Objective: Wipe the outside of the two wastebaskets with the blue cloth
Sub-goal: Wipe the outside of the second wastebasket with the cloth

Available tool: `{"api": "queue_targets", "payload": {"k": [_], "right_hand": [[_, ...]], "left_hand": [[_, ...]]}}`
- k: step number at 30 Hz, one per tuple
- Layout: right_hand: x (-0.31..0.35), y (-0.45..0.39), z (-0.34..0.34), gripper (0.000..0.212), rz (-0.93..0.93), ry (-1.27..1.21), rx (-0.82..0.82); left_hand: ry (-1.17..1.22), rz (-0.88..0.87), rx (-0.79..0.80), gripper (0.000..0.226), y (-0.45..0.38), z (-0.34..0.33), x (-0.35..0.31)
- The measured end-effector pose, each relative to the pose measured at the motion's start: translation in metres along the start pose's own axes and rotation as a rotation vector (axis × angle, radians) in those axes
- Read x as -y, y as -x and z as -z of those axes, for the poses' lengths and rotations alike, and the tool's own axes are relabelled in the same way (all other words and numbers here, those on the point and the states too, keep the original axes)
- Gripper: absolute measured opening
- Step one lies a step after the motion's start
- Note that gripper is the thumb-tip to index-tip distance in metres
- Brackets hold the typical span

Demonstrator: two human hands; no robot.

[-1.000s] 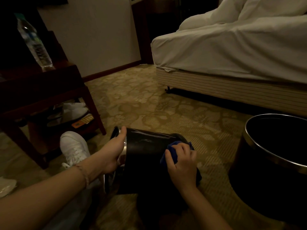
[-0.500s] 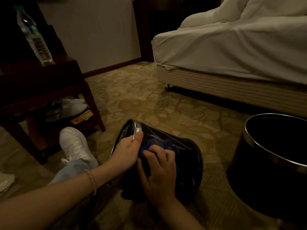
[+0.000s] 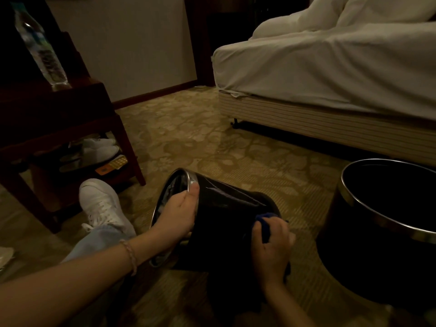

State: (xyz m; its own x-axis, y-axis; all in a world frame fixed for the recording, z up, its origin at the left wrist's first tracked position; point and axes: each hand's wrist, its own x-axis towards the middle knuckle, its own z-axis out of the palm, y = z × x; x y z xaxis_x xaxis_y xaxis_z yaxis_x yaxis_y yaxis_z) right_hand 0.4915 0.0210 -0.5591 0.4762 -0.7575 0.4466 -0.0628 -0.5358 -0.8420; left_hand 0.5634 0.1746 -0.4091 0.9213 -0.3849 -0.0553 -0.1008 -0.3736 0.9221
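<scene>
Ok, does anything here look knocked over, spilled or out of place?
Only the wastebasket on its side, and that is deliberate: the left hand grips its metal rim while the right hand rubs the blue cloth on it. The second wastebasket stands upright. Nothing looks spilled.

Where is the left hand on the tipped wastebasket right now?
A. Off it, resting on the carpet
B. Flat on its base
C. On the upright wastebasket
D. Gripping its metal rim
D: the left hand grips the silver rim of the tipped wastebasket, thumb over the edge.
</scene>
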Motion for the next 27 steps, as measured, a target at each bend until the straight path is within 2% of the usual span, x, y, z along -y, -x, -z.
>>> {"api": "queue_targets", "payload": {"k": [2, 5, 11, 14, 16, 19, 22, 24, 27], "right_hand": [[0.032, 0.01, -0.006, 0.022, 0.117, -0.02, 0.045], [0.077, 0.02, -0.015, 0.023, 0.308, -0.047, 0.15], [0.087, -0.008, -0.015, 0.027, 0.423, 0.002, 0.251], [0.067, -0.028, -0.018, 0.025, 0.322, 0.051, 0.259], [0.035, -0.034, -0.015, 0.028, 0.188, 0.065, 0.167], [-0.007, -0.032, -0.002, 0.036, 0.04, 0.039, 0.051], [-0.013, -0.025, 0.006, 0.039, -0.056, 0.026, 0.025], [0.001, -0.014, 0.004, 0.034, -0.037, 0.014, 0.029], [0.045, 0.005, -0.006, 0.026, 0.125, -0.017, 0.097]], "left_hand": [[-0.026, -0.001, -0.009, 0.067, -0.006, -0.003, 0.002], [-0.077, -0.034, -0.039, 0.061, -0.013, -0.007, 0.004], [-0.144, -0.07, -0.039, 0.062, -0.017, 0.003, 0.007], [-0.104, -0.041, -0.036, 0.054, -0.013, 0.006, 0.011], [-0.083, -0.028, -0.026, 0.053, -0.01, 0.005, 0.012], [0.014, 0.05, 0.021, 0.061, -0.008, 0.001, 0.009], [-0.01, 0.024, 0.036, 0.069, -0.009, -0.006, 0.005], [-0.043, -0.015, 0.028, 0.071, -0.007, -0.009, 0.002], [-0.046, -0.02, 0.025, 0.066, -0.011, -0.013, 0.004]]}}
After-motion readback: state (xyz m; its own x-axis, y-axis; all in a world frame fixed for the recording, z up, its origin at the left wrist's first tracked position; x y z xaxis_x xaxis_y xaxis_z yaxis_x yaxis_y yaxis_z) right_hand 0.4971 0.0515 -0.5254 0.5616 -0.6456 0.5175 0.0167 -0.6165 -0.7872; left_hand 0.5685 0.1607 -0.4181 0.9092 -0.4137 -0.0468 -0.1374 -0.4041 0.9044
